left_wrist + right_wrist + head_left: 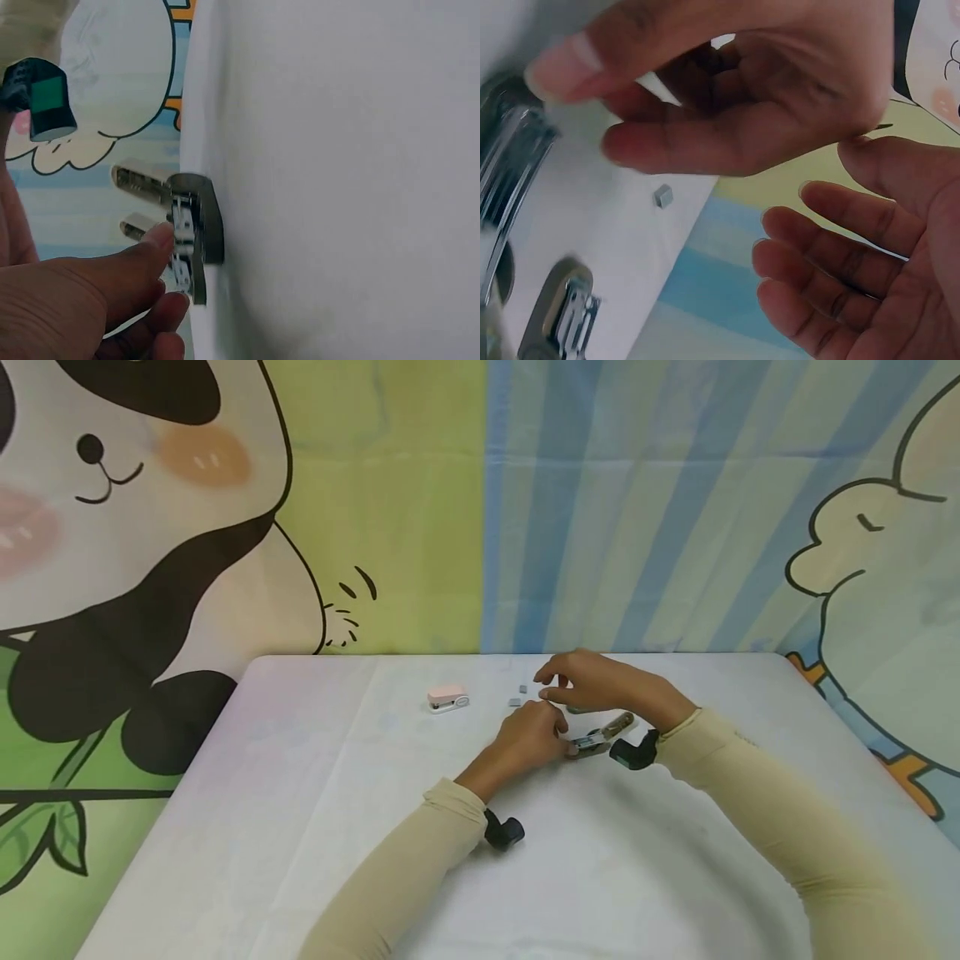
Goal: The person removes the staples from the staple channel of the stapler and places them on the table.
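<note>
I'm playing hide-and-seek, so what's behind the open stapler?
Behind the open stapler lies what looks like a second stapler. From the head, only a sliver shows; the right hand covers the rest. The right-wrist view shows more, but the picture's edge cuts it off.

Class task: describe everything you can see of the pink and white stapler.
The pink and white stapler has a pink top over a white lower body, with a rounded white part at its right end. It looks like plastic. It sits pink side up, slightly skewed, near the far edge of the white tabletop, left of two small grey blocks. Only the tabletop touches it. Finer details are too small to tell.
</note>
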`<state>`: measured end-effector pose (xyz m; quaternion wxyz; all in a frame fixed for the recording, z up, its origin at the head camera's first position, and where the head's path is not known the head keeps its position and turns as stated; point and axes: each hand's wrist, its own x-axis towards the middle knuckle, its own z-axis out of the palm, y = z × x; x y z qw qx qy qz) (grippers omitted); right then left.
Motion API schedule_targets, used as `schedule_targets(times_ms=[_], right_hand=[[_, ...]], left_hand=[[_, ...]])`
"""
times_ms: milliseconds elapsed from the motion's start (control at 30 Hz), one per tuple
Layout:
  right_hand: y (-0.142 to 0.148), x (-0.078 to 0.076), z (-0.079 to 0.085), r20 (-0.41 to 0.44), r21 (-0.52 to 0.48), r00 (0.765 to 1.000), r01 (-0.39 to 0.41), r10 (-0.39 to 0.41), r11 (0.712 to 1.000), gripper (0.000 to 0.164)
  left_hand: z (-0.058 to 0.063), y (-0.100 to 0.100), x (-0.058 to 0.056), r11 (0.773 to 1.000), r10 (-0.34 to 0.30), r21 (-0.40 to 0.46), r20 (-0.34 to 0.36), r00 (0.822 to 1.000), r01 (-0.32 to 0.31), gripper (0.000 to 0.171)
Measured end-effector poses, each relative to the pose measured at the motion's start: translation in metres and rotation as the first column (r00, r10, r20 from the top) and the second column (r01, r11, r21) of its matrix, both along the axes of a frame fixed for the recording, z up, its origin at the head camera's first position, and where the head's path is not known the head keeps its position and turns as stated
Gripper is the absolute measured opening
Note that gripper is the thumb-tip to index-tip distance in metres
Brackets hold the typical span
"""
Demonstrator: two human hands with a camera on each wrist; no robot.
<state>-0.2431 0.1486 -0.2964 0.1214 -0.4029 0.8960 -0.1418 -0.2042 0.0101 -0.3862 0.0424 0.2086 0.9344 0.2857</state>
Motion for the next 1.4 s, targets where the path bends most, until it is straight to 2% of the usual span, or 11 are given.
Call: schedule_targets(times_ms=[200, 333, 433, 533, 633, 733, 833, 967, 1067, 1200, 1400], right_hand=[[-0.007, -0.015, -0.011, 0.013, -0.039, 1.0, -0.015, 0.016, 0.999, 0.029], [-0.019, -0.024, -0.018, -0.002, -0.075, 0.999, -0.042, 0.042, 0.996, 0.029], [-0.032, -0.03, -0.028, -0.011, -0.121, 0.999, -0.048, 0.047, 0.991, 0.027], [-0.05, -0.036, -0.041, 0.022, -0.164, 0.999, -0.032, 0.036, 0.986, 0.03], [-0.071, -0.041, -0.056, 0.094, -0.181, 0.995, -0.006, 0.023, 0.983, 0.039], [-0.09, -0.044, -0.066, 0.161, -0.189, 0.987, 0.004, 0.027, 0.982, 0.044], [-0.107, -0.046, -0.075, 0.174, -0.192, 0.983, -0.018, 0.052, 0.981, 0.042], [-0.123, -0.049, -0.08, 0.106, -0.16, 0.993, -0.032, 0.049, 0.987, 0.033], [-0.128, -0.05, -0.08, 0.072, -0.128, 0.997, -0.016, 0.025, 0.992, 0.028], [-0.128, -0.048, -0.077, 0.078, -0.106, 0.996, -0.032, 0.04, 0.994, 0.026], [-0.119, -0.035, -0.076, 0.115, -0.105, 0.989, -0.08, 0.091, 0.991, 0.026]], left_hand=[[0.007, -0.019, -0.004, 0.998, 0.056, -0.013, -0.081, 0.995, -0.058, 0.012], [0.014, -0.039, -0.01, 0.995, 0.1, 0.035, -0.144, 0.985, -0.096, 0.012], [0.015, -0.063, -0.012, 0.987, 0.157, 0.051, -0.211, 0.965, -0.149, 0.021], [0.013, -0.091, -0.014, 0.968, 0.248, 0.036, -0.244, 0.938, -0.246, 0.041], [0.006, -0.117, -0.016, 0.935, 0.345, -0.019, -0.189, 0.919, -0.355, 0.056], [-0.003, -0.137, -0.019, 0.916, 0.388, -0.068, -0.099, 0.916, -0.395, 0.054], [-0.015, -0.15, -0.022, 0.923, 0.383, -0.022, -0.045, 0.922, -0.385, 0.036], [-0.025, -0.16, -0.024, 0.93, 0.357, 0.113, -0.05, 0.933, -0.35, 0.022], [-0.024, -0.163, -0.023, 0.927, 0.346, 0.173, -0.045, 0.937, -0.334, 0.026], [-0.022, -0.166, -0.02, 0.921, 0.328, 0.214, 0.019, 0.944, -0.325, 0.03], [-0.016, -0.17, -0.015, 0.949, 0.187, 0.223, 0.168, 0.968, -0.222, 0.029]])
